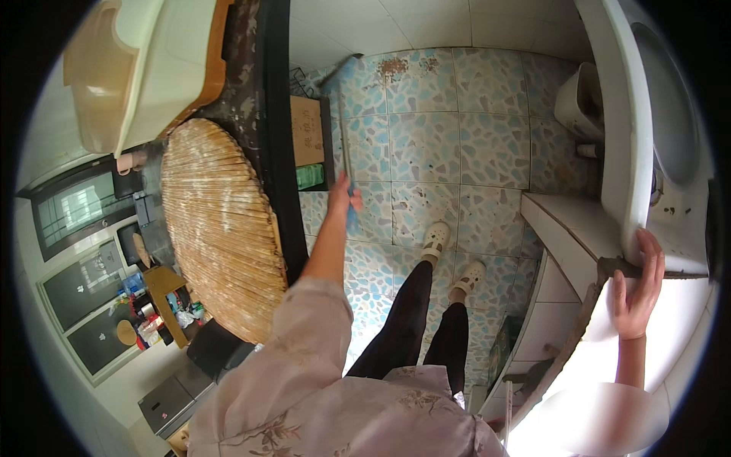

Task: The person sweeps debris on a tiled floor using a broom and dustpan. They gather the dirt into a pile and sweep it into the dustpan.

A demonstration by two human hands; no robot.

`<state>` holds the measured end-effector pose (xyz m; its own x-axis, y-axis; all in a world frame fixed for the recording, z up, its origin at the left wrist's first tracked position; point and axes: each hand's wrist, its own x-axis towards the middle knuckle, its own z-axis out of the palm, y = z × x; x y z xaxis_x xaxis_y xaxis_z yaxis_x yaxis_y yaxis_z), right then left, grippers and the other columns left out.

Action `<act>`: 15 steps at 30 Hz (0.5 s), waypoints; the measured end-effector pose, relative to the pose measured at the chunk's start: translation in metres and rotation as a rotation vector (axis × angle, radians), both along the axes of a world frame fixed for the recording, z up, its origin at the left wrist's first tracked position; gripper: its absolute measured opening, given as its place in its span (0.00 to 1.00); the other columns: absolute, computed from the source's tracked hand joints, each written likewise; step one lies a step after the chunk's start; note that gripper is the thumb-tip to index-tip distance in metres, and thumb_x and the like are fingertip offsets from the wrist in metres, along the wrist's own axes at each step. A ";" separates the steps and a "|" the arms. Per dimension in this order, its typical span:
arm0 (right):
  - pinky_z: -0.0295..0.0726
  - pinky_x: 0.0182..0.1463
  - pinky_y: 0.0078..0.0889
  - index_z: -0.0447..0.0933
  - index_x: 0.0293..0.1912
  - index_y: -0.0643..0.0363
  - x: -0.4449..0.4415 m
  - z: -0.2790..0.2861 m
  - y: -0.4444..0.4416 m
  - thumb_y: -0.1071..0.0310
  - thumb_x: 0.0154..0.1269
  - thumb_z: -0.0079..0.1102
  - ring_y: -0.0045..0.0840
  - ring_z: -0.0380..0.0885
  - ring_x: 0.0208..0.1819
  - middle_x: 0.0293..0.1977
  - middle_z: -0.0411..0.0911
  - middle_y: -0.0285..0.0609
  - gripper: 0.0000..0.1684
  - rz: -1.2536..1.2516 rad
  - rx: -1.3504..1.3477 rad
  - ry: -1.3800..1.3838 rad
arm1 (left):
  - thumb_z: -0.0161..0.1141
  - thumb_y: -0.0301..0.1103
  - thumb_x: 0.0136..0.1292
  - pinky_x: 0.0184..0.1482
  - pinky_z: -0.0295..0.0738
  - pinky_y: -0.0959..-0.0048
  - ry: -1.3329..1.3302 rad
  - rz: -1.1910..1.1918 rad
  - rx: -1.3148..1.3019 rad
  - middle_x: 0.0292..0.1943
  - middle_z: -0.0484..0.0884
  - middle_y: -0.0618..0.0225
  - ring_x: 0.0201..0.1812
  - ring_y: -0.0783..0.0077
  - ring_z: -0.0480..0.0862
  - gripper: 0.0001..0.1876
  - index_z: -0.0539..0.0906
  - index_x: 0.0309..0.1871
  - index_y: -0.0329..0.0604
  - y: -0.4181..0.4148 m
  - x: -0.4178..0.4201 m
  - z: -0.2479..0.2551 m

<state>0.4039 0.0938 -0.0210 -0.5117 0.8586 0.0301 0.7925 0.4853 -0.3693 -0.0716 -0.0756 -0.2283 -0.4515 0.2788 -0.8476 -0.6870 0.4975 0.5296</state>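
Observation:
My left hand [346,197] is closed around the blue grip of a long thin-handled broom [343,131]. The blurred bluish broom head [341,74] lies on the tiled floor near the far wall, beside brown debris [393,67]. Resting on the edge of a white sink [637,188], my right hand [639,291] has its thumb apart from its fingers and holds nothing.
A large round straw mat or lid [223,228] lies on the dark counter at left. Below that counter stand a cardboard box [307,131] and a wire rack. A white bin [579,100] stands under the sink, near a tiled ledge [571,223].

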 end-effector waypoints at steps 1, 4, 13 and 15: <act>0.62 0.55 0.39 0.63 0.52 0.63 -0.001 0.001 0.000 0.53 0.54 0.45 0.42 0.64 0.51 0.49 0.64 0.53 0.31 -0.005 0.007 -0.006 | 0.41 0.40 0.65 0.12 0.56 0.80 -0.049 0.017 0.021 0.21 0.67 0.71 0.13 0.81 0.61 0.23 0.54 0.62 0.72 -0.010 0.017 0.015; 0.62 0.55 0.39 0.63 0.52 0.63 0.000 0.000 -0.001 0.55 0.52 0.47 0.42 0.64 0.51 0.49 0.64 0.52 0.30 -0.013 0.006 0.003 | 0.44 0.39 0.63 0.12 0.56 0.80 -0.116 0.047 0.120 0.19 0.67 0.71 0.12 0.81 0.61 0.25 0.54 0.63 0.66 -0.042 0.068 0.065; 0.62 0.55 0.39 0.63 0.53 0.61 0.000 0.002 0.001 0.51 0.54 0.45 0.42 0.64 0.51 0.49 0.64 0.51 0.31 0.008 0.006 -0.016 | 0.50 0.28 0.58 0.12 0.61 0.76 0.223 -0.120 -0.020 0.17 0.66 0.70 0.13 0.78 0.64 0.30 0.52 0.63 0.47 0.001 0.044 0.026; 0.63 0.54 0.39 0.63 0.53 0.61 0.002 0.000 0.002 0.50 0.55 0.44 0.42 0.64 0.51 0.49 0.64 0.51 0.31 0.013 0.009 -0.026 | 0.51 0.26 0.55 0.14 0.60 0.77 0.264 -0.072 -0.026 0.18 0.66 0.70 0.13 0.79 0.63 0.28 0.57 0.60 0.42 0.019 0.040 0.014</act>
<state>0.4058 0.0956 -0.0208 -0.5238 0.8515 0.0241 0.7953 0.4990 -0.3442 -0.0311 -0.0565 -0.2146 -0.6376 0.2976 -0.7105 -0.4894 0.5558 0.6720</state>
